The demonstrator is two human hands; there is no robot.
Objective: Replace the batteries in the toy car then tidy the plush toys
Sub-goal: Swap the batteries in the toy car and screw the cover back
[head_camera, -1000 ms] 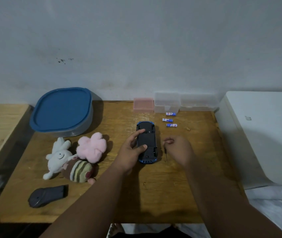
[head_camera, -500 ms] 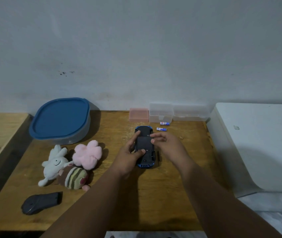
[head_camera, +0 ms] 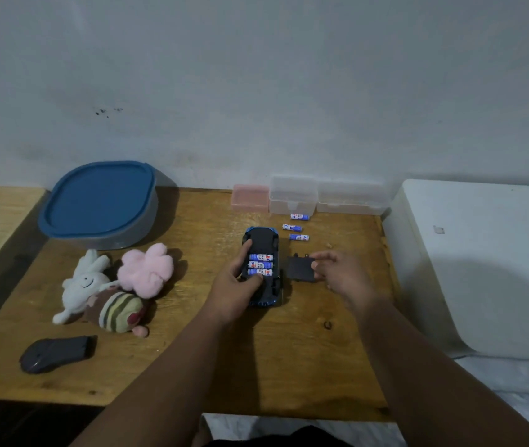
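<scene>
We are gripping the toy car [head_camera: 261, 235] with the left hand [head_camera: 234, 285]: the forefinger is lying along the car's left side and the thumb is pressing on the nearest of the three batteries [head_camera: 261, 264] seated in its open compartment. The car is lying underside up on the table [head_camera: 289, 366]. We are pinching the battery cover [head_camera: 300, 269] by its right edge with the right hand [head_camera: 340, 272], just right of the car; whether the cover is touching the table cannot be told.

Three loose batteries [head_camera: 292, 227] are lying beyond the car, to its right. Behind the car, at the wall, a pink box [head_camera: 250, 196] and clear boxes [head_camera: 292, 195] are standing. Left of the car, a white plush [head_camera: 82, 282], a pink plush [head_camera: 147, 269] and a striped plush [head_camera: 116, 311] are lying bunched together. Farther left and behind, a blue-lidded container [head_camera: 98, 201] is sitting.
</scene>
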